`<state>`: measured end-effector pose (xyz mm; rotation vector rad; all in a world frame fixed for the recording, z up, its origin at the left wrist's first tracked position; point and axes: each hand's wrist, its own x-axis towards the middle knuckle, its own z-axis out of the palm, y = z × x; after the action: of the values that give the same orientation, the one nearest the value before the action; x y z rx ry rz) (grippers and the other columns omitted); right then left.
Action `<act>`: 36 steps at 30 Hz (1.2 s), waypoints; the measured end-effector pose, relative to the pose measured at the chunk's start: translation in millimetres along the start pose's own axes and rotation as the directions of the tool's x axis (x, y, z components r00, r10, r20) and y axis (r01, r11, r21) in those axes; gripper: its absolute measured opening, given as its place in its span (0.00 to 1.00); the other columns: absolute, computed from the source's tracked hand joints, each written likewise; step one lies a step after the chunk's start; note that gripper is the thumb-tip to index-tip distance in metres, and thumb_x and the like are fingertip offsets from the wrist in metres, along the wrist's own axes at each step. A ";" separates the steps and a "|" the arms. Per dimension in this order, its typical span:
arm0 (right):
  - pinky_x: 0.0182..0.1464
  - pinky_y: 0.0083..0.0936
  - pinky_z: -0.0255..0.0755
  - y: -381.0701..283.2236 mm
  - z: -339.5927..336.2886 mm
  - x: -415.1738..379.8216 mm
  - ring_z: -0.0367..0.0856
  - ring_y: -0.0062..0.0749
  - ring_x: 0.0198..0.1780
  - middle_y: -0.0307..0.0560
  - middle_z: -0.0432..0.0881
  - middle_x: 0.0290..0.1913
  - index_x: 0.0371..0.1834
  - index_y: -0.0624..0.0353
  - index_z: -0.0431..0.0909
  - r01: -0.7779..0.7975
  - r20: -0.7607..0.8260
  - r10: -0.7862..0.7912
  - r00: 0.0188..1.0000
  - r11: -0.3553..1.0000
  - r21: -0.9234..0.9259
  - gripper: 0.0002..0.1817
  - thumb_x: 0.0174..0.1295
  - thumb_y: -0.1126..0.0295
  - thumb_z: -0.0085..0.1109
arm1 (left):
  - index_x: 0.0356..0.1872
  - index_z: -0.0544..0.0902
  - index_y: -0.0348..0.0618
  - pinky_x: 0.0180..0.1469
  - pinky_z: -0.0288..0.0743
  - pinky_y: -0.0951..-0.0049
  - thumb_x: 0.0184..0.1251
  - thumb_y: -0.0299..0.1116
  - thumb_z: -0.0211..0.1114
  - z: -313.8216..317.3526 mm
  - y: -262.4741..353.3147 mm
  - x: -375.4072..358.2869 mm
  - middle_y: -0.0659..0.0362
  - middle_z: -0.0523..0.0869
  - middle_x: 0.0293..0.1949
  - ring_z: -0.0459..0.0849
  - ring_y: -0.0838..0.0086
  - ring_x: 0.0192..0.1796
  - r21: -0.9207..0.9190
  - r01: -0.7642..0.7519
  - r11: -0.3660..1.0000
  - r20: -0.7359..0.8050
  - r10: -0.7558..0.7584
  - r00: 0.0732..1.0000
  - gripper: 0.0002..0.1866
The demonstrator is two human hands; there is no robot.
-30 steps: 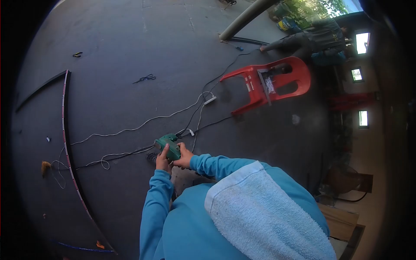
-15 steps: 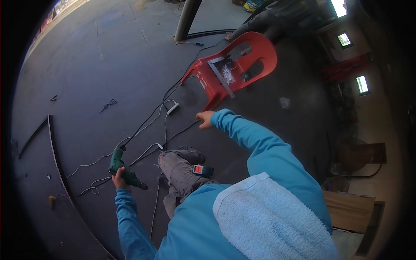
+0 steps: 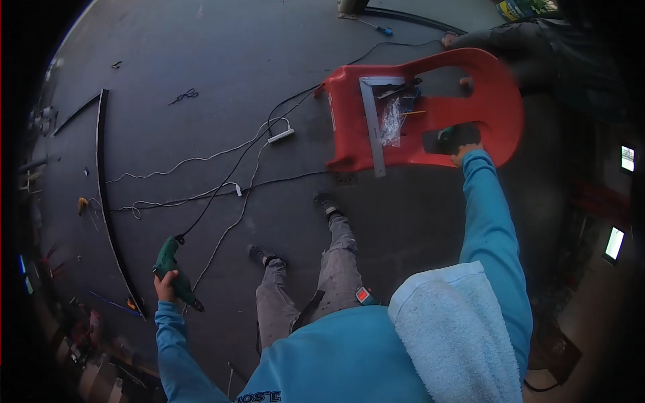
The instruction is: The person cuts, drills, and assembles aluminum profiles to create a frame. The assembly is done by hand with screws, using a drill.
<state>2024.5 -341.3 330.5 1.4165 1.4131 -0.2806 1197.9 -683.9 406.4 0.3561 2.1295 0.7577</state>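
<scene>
My left hand (image 3: 165, 287) is closed around a green corded power drill (image 3: 166, 257), held over the floor with its chuck tilted down to the right. On the right, my right hand (image 3: 468, 153) has its fingers curled over the arm of a red plastic chair (image 3: 346, 114). A metal square (image 3: 371, 124) lies across the chair seat. Beside it is a clear plastic bag (image 3: 392, 125) with small contents I cannot make out, along with a thin yellow stick (image 3: 414, 113). Behind the chair back, part of a green tool (image 3: 443, 137) shows through the opening.
A white power strip (image 3: 281, 136) and several cords cross the floor. Long dark strips (image 3: 101, 168) lie at left, near dark-handled scissors or pliers (image 3: 183, 97). A blue-handled screwdriver (image 3: 383, 31) is at the top. Another person (image 3: 531, 47) is beyond the chair.
My right hand has moved from in front of the chair onto its arm. I stand more upright and closer to the chair. The drill stays in my left hand.
</scene>
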 end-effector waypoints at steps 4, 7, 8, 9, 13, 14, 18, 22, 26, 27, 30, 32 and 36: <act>0.70 0.43 0.59 8.7 -0.7 -2.7 0.74 0.41 0.64 0.52 0.79 0.59 0.56 0.55 0.80 0.115 0.111 -0.098 0.989 0.981 -0.155 0.34 0.64 0.39 0.38 | 0.48 0.77 0.38 0.42 0.76 0.68 0.47 0.31 0.69 59.3 64.2 -14.1 0.60 0.80 0.37 0.80 0.69 0.38 0.052 -0.061 0.997 0.100 0.055 0.993 0.23; 0.59 0.37 0.72 15.0 14.9 0.3 0.81 0.45 0.56 0.54 0.84 0.51 0.49 0.61 0.84 0.243 -0.061 -0.265 0.962 0.940 -0.240 0.37 0.64 0.38 0.40 | 0.48 0.77 0.39 0.43 0.77 0.68 0.47 0.33 0.71 94.7 100.9 -7.7 0.59 0.80 0.37 0.80 0.70 0.38 0.074 -0.179 0.981 0.099 0.171 0.980 0.24; 0.58 0.37 0.73 4.8 15.2 -12.3 0.82 0.45 0.54 0.56 0.84 0.50 0.48 0.62 0.84 0.219 -0.059 -0.227 0.972 0.968 -0.124 0.36 0.64 0.39 0.40 | 0.48 0.77 0.39 0.42 0.77 0.68 0.47 0.34 0.71 99.7 115.7 -5.9 0.59 0.80 0.37 0.80 0.70 0.38 0.096 -0.185 0.978 0.101 0.176 0.979 0.25; 0.57 0.37 0.73 2.6 6.0 -19.8 0.82 0.46 0.53 0.58 0.84 0.49 0.47 0.63 0.84 0.188 -0.055 -0.188 0.981 0.982 -0.008 0.36 0.64 0.39 0.41 | 0.48 0.77 0.39 0.42 0.77 0.68 0.47 0.34 0.71 106.8 139.0 -3.8 0.59 0.80 0.37 0.81 0.70 0.38 0.103 -0.201 0.974 0.098 0.191 0.977 0.25; 0.58 0.40 0.73 2.9 -0.4 -45.7 0.81 0.51 0.54 0.61 0.84 0.48 0.45 0.64 0.84 0.111 -0.031 -0.107 0.994 0.973 0.202 0.31 0.68 0.46 0.41 | 0.48 0.77 0.39 0.42 0.77 0.68 0.47 0.35 0.72 101.8 205.5 24.1 0.58 0.80 0.37 0.81 0.69 0.38 0.129 -0.250 0.960 0.105 0.237 0.966 0.24; 0.59 0.41 0.73 10.1 -4.7 -51.3 0.81 0.52 0.54 0.62 0.83 0.49 0.45 0.64 0.84 0.097 -0.009 -0.097 0.995 0.969 0.226 0.30 0.68 0.47 0.42 | 0.47 0.77 0.39 0.42 0.77 0.67 0.47 0.35 0.72 97.6 220.5 34.1 0.58 0.81 0.37 0.81 0.69 0.38 0.125 -0.259 0.958 0.086 0.249 0.965 0.24; 0.60 0.42 0.72 25.4 22.9 -55.6 0.79 0.55 0.55 0.63 0.82 0.50 0.46 0.65 0.83 0.007 0.090 -0.034 0.995 0.959 0.283 0.28 0.68 0.50 0.44 | 0.47 0.78 0.40 0.42 0.77 0.68 0.47 0.36 0.72 94.1 247.7 78.5 0.58 0.81 0.37 0.81 0.69 0.38 0.124 -0.257 0.958 0.012 0.257 0.966 0.24; 0.59 0.42 0.72 3.1 26.6 -80.0 0.80 0.55 0.55 0.63 0.82 0.49 0.44 0.65 0.84 -0.144 0.163 0.095 0.982 0.937 0.317 0.28 0.67 0.49 0.45 | 0.46 0.79 0.40 0.39 0.76 0.68 0.48 0.36 0.72 55.3 248.6 162.4 0.59 0.81 0.35 0.80 0.71 0.35 0.072 -0.263 0.962 -0.028 0.265 0.964 0.22; 0.60 0.42 0.71 -23.7 58.0 -102.1 0.79 0.55 0.55 0.62 0.82 0.51 0.47 0.64 0.83 -0.315 0.266 0.224 0.938 0.870 0.379 0.31 0.67 0.46 0.43 | 0.44 0.79 0.41 0.35 0.71 0.75 0.54 0.35 0.70 -7.2 202.0 265.0 0.63 0.79 0.33 0.77 0.77 0.32 -0.024 -0.303 0.953 -0.012 0.303 0.953 0.17; 0.61 0.41 0.71 -36.1 68.3 -97.4 0.79 0.54 0.57 0.61 0.82 0.52 0.49 0.62 0.83 -0.340 0.294 0.241 0.925 0.871 0.354 0.31 0.66 0.45 0.42 | 0.45 0.80 0.41 0.37 0.71 0.76 0.55 0.36 0.71 -40.3 172.6 315.9 0.64 0.78 0.35 0.76 0.78 0.34 -0.082 -0.327 0.941 -0.006 0.328 0.945 0.18; 0.63 0.41 0.69 -66.6 58.1 -102.7 0.77 0.50 0.60 0.59 0.80 0.57 0.54 0.60 0.81 -0.397 0.389 0.250 0.887 0.842 0.365 0.34 0.63 0.41 0.44 | 0.53 0.76 0.39 0.43 0.72 0.73 0.57 0.35 0.68 -76.3 197.4 359.3 0.62 0.79 0.40 0.77 0.76 0.40 -0.030 -0.337 0.941 0.007 0.337 0.941 0.23; 0.65 0.41 0.68 -79.0 66.0 -108.8 0.77 0.50 0.61 0.58 0.79 0.58 0.55 0.60 0.80 -0.409 0.402 0.252 0.880 0.832 0.374 0.34 0.62 0.41 0.48 | 0.54 0.76 0.39 0.44 0.72 0.73 0.57 0.36 0.69 -72.0 215.7 365.4 0.62 0.79 0.41 0.77 0.76 0.41 -0.062 -0.358 0.931 -0.008 0.359 0.933 0.24; 0.66 0.41 0.67 -99.7 98.0 -129.7 0.75 0.50 0.63 0.59 0.77 0.60 0.56 0.61 0.79 -0.481 0.509 0.248 0.825 0.781 0.399 0.35 0.60 0.41 0.50 | 0.54 0.76 0.38 0.45 0.73 0.73 0.56 0.37 0.69 -89.0 239.7 344.7 0.61 0.80 0.42 0.78 0.74 0.42 -0.017 -0.358 0.934 -0.001 0.358 0.934 0.25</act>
<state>1954.9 -518.5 341.4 1.8932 0.6765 -0.7058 912.9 -363.6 387.0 0.7508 2.0795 0.9789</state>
